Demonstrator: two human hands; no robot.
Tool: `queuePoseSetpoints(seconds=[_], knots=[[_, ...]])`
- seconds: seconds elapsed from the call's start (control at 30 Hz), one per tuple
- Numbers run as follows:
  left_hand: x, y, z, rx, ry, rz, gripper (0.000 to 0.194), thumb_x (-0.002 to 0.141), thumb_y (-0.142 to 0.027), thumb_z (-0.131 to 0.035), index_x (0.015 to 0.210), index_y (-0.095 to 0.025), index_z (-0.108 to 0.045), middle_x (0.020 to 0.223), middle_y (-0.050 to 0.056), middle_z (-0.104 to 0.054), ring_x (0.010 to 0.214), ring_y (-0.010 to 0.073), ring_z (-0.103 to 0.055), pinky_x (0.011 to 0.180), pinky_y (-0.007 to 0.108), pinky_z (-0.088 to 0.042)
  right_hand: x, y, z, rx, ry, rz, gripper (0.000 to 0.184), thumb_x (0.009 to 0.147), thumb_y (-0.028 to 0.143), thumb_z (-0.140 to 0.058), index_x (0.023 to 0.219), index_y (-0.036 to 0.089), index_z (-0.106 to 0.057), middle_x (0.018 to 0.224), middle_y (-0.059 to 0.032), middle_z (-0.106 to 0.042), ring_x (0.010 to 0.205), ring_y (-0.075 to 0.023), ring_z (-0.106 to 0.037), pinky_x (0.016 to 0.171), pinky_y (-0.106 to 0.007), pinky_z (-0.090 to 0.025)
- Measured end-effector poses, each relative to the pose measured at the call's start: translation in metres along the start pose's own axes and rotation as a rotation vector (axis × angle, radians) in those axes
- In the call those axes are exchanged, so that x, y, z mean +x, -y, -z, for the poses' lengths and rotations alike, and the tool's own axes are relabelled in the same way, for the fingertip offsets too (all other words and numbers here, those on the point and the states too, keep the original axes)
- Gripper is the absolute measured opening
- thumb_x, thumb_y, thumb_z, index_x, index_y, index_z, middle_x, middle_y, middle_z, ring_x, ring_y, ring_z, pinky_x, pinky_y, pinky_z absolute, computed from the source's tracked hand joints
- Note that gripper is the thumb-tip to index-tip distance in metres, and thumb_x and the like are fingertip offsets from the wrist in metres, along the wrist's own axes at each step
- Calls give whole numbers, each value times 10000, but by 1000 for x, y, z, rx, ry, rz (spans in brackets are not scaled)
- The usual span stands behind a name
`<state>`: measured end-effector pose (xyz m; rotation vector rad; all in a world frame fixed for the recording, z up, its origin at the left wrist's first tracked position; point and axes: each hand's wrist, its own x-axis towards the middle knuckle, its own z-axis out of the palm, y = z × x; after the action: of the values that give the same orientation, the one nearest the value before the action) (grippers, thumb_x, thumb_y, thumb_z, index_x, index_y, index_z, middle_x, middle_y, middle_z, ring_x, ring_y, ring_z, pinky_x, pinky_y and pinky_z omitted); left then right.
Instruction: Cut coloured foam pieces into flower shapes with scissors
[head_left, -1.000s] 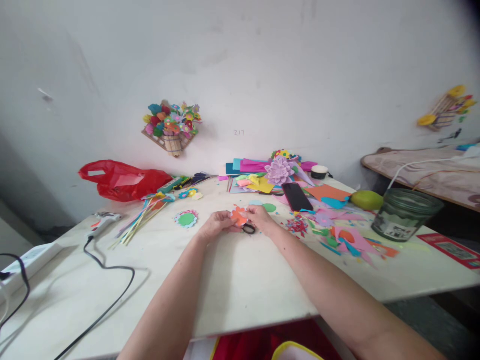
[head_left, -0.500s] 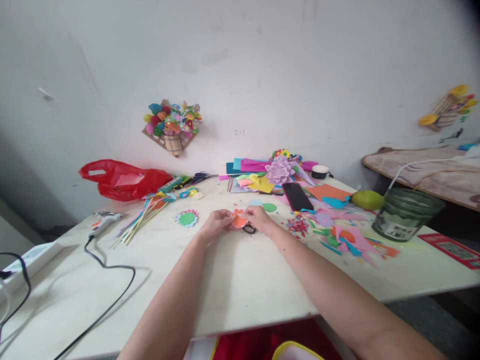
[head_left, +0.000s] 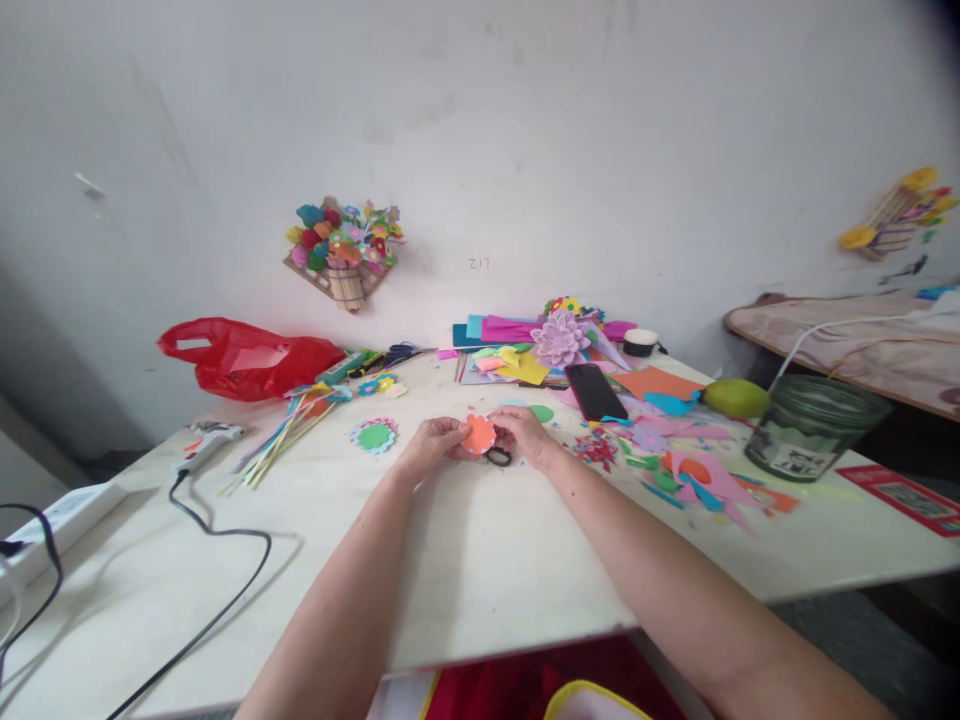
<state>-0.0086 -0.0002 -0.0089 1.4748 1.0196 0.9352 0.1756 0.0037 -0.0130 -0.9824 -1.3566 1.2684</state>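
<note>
My left hand point(head_left: 435, 443) pinches the left edge of an orange flower cutout point(head_left: 478, 434) with a scalloped rim, held just above the table. Close against the flower's right side, my right hand point(head_left: 523, 434) has its fingers curled round dark-handled scissors point(head_left: 498, 457). One handle loop shows below those fingers; the blades are hidden. To the left lies a layered flower piece point(head_left: 375, 436) with a green centre on a pale scalloped rim. Behind my right hand is a green disc point(head_left: 541, 412).
Coloured scraps point(head_left: 697, 480), a black phone point(head_left: 595, 392) and a green glass jar point(head_left: 806, 430) occupy the right side. At left are a glue gun point(head_left: 210, 446) with its cable, thin sticks point(head_left: 274, 445) and a red plastic bag point(head_left: 255, 358). Foam sheets point(head_left: 495, 330) lie near the wall.
My right fingers have drawn slightly right, off the front of the orange flower, so more of it shows. The left hand keeps its pinch in nearly the same place.
</note>
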Motion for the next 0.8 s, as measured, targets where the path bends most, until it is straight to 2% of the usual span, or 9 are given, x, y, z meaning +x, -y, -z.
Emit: queuePoseSetpoints(seconds=[0.37, 0.57, 0.8], knots=[[0, 1, 1, -10, 20, 2, 380, 640, -503, -707, 750, -151, -615, 660, 32, -689, 630, 173, -667, 578, 240, -440, -3, 4, -2, -42, -3, 2, 169, 666, 308, -562, 584, 160, -563, 480, 15, -544, 451, -107, -483, 422, -216, -305], [-2, -2, -1, -11, 24, 9, 396, 632, -518, -708, 751, -149, -627, 655, 36, -685, 642, 182, -672, 575, 239, -435, -5, 6, -1, -64, 40, 10, 177, 666, 309, -575, 571, 162, -553, 465, 12, -552, 439, -110, -482, 427, -221, -295], [-1, -1, 1, -30, 29, 10, 405, 629, -533, -704, 744, -154, -621, 631, 29, -675, 648, 187, -676, 565, 235, -429, -4, 6, 0, -91, 56, -36, 109, 639, 233, -571, 563, 156, -562, 463, 10, -560, 436, -111, -492, 432, -218, -293]])
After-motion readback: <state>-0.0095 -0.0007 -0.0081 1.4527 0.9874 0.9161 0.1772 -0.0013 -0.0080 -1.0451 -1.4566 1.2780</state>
